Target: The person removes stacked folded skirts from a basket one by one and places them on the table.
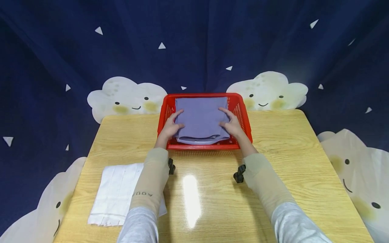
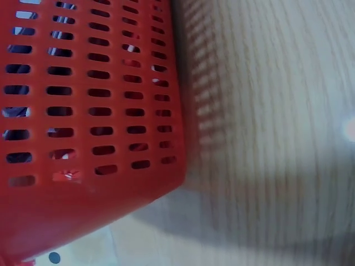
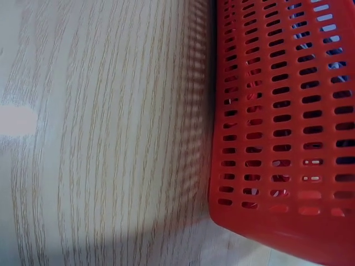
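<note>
A red plastic basket (image 1: 209, 147) stands at the far side of the table, and folded purple cloths (image 1: 200, 116) lie stacked inside it. Over the basket's left side reaches my left hand (image 1: 172, 128), thumb and fingers spread at the left edge of the top cloth. Its counterpart, my right hand (image 1: 232, 126), has its spread thumb and fingers on the cloth near the right edge. Both wrist views show only the basket's slotted wall, (image 2: 116, 111) on the left and the same red wall (image 3: 277, 122) on the right; neither shows a hand.
A white cloth (image 1: 112, 192) lies flat on the table's left part, partly under the left forearm. Bare wooden table (image 1: 288, 162) extends to the right. Behind the table hangs a dark blue curtain (image 1: 194, 44) with cloud shapes.
</note>
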Action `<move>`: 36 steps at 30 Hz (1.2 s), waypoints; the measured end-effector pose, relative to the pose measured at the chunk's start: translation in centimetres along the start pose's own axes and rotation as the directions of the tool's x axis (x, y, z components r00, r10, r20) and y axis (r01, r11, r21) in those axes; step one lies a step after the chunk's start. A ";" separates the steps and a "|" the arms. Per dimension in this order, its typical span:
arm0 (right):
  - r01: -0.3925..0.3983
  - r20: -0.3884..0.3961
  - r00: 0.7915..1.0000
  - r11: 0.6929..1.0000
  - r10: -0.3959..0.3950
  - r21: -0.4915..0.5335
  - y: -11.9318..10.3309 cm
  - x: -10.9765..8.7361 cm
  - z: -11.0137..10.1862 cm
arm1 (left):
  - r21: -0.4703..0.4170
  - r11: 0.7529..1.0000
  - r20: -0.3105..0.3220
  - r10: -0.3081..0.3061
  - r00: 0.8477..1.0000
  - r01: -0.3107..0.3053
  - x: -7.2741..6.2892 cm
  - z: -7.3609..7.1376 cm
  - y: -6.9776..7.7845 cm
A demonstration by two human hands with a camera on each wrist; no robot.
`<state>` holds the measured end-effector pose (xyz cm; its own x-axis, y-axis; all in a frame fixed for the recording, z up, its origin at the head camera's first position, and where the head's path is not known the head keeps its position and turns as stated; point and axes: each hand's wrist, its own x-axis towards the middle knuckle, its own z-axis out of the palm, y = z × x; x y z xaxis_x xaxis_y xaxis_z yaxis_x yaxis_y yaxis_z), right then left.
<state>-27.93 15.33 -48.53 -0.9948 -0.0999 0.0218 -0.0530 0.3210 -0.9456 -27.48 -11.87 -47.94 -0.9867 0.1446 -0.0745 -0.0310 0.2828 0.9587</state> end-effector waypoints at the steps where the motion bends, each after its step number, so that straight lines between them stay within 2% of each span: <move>1: 0.014 0.002 1.000 1.000 -0.014 0.028 -0.1 0.0 -0.1 | -0.001 1.000 -0.001 0.005 1.000 -0.005 -0.1 0.0 0.2; 3: 0.035 0.013 0.999 0.996 -0.036 0.085 -0.3 -0.1 -0.3 | -0.007 1.000 -0.003 0.012 1.000 -0.012 -0.2 -0.1 0.6; 7: 0.025 0.056 0.998 0.986 -0.035 0.163 -1.9 -1.0 -0.9 | -0.062 0.998 0.003 -0.002 1.000 0.002 -0.4 -0.4 1.6; 10: 0.015 0.067 0.997 0.981 -0.028 0.191 -3.2 -1.7 -1.2 | -0.119 0.993 0.030 -0.014 0.999 0.017 -1.1 -0.8 2.9; 15: 0.021 0.066 0.997 0.979 -0.035 0.202 -3.0 -1.6 -1.4 | -0.178 0.984 0.049 -0.017 0.999 0.026 -2.4 -1.5 4.6; 19: 0.031 0.080 0.996 0.977 -0.049 0.211 -3.6 -1.9 -1.5 | -0.239 0.971 0.051 -0.014 0.999 0.026 -2.8 -1.8 4.3; 25: 0.020 0.119 0.992 0.973 -0.049 0.231 -5.3 -3.4 -1.9 | -0.343 0.935 0.110 -0.055 0.992 0.090 -4.4 -2.2 4.8; 31: 0.038 0.162 0.984 0.979 -0.071 0.199 -7.7 -6.4 -2.1 | -0.325 0.940 0.135 -0.062 0.989 0.103 -6.3 -2.4 4.8; 36: 0.090 0.169 0.978 0.979 -0.121 0.183 -7.6 -7.9 -1.9 | -0.365 0.925 0.171 -0.050 0.984 0.110 -7.9 -2.3 4.6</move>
<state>-19.81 15.44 -40.95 -0.9520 -0.2953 0.0810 -0.1250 0.1333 -0.9832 -20.23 -13.95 -42.34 -0.9422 0.2899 -0.1679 -0.1954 -0.0685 0.9783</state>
